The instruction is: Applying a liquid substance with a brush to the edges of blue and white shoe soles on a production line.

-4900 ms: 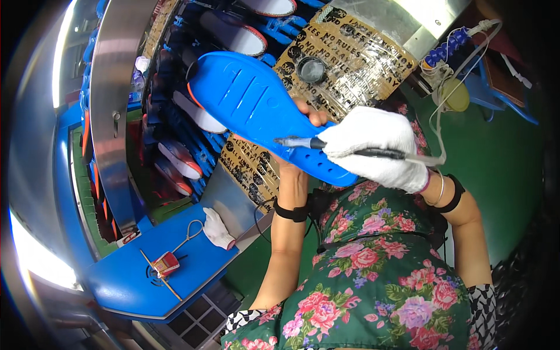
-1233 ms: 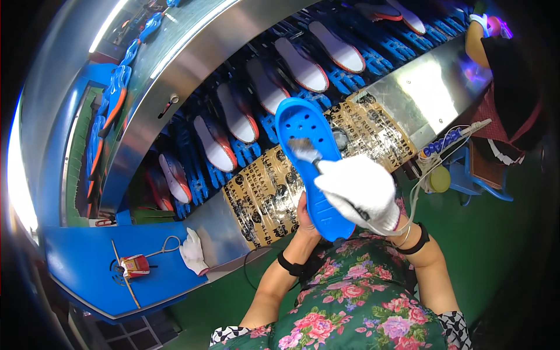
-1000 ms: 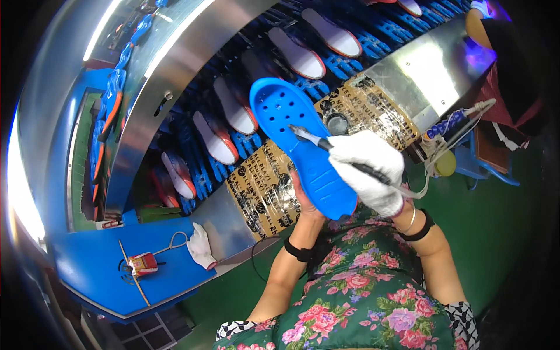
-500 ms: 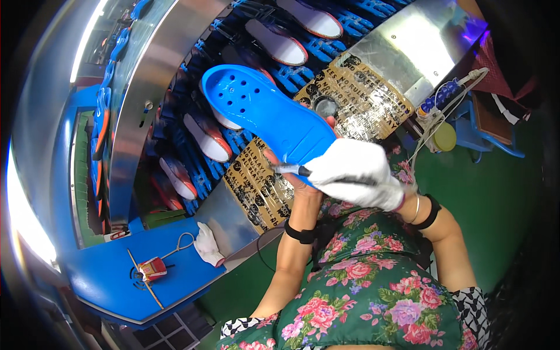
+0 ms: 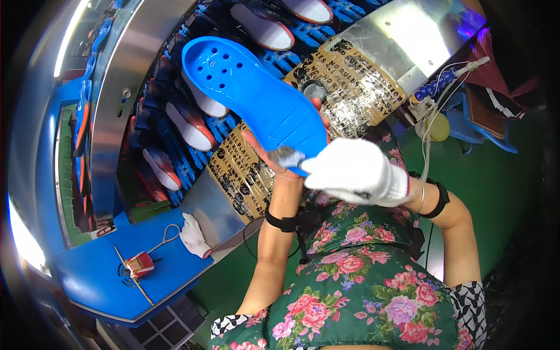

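Observation:
A blue shoe sole [image 5: 262, 96], with a cluster of holes in its toe end, lies tilted across my bare left hand [image 5: 262, 153]. That hand is closed round its heel part from below, with fingertips showing at the far edge. My right hand [image 5: 357, 172], in a white knitted glove, is closed on a small brush [image 5: 288, 157]. The bristles are at the near edge of the sole's heel, blurred by motion. The surface of the sole looks wet and shiny. Part of my left hand is hidden beneath the sole.
Several shoe uppers [image 5: 189, 125] sit on blue holders beyond the ledge. Printed, taped cardboard [image 5: 364, 87] covers that ledge and bears a small round dish [image 5: 314, 90]. At left, a blue table [image 5: 90, 279] holds a white glove [image 5: 193, 236] and a red box [image 5: 140, 265].
The whole view has shifted, and the sole sits a little farther left and up. The brush has turned, so its bristle end now shows at the heel edge.

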Tool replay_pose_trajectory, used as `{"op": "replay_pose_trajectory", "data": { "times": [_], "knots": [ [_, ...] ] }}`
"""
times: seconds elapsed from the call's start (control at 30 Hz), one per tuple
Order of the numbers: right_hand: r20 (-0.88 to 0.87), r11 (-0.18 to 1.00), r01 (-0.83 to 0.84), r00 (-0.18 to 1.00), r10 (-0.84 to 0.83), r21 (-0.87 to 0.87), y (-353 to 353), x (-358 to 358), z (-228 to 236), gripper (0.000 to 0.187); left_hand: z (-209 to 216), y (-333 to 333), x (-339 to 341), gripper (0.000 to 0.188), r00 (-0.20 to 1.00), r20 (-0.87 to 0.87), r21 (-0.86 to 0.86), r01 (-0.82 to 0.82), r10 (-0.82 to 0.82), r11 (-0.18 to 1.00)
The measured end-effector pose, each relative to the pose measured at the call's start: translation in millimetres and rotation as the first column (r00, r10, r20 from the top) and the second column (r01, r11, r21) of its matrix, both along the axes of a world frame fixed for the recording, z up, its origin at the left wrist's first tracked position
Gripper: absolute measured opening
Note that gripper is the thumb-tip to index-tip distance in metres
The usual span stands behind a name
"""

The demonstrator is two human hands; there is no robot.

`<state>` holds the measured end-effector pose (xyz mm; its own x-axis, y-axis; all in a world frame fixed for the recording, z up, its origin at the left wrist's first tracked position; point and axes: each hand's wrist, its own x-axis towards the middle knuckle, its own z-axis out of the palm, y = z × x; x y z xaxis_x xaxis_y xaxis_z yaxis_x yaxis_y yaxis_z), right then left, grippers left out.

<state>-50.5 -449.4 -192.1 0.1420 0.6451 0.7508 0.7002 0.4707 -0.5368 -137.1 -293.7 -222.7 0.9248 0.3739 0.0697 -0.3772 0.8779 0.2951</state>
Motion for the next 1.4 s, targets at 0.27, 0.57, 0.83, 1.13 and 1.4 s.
{"op": "replay_pose_trajectory", "data": {
  "times": [0.27,0.57,0.83,1.13,1.4],
  "knots": [
    [0.059,0.998,-0.030,0.998,0.033,-0.055,-7,4,-5,0.026,-7,21,-6,0.114,0.982,0.069,0.013,0.177,-0.177,0.984],
    [-0.120,0.993,-0.076,0.991,0.064,-0.096,-8,-1,3,0.022,-16,34,-11,0.118,0.972,0.048,0.049,0.229,-0.232,0.972],
    [-0.639,0.971,-0.175,0.768,0.029,-0.166,-10,-1,1,0.014,-10,32,-19,0.113,0.916,0.118,-0.109,0.395,-0.383,0.912],
    [-0.123,0.979,-0.164,0.981,0.148,-0.125,-17,-3,-4,0.025,8,52,-8,0.110,0.857,-0.337,0.240,0.479,-0.390,0.844],
    [-0.550,0.911,-0.348,0.816,0.178,-0.222,-14,-6,0,0.013,-3,56,-14,0.096,0.868,-0.125,0.065,0.491,-0.481,0.869]
  ]
}}
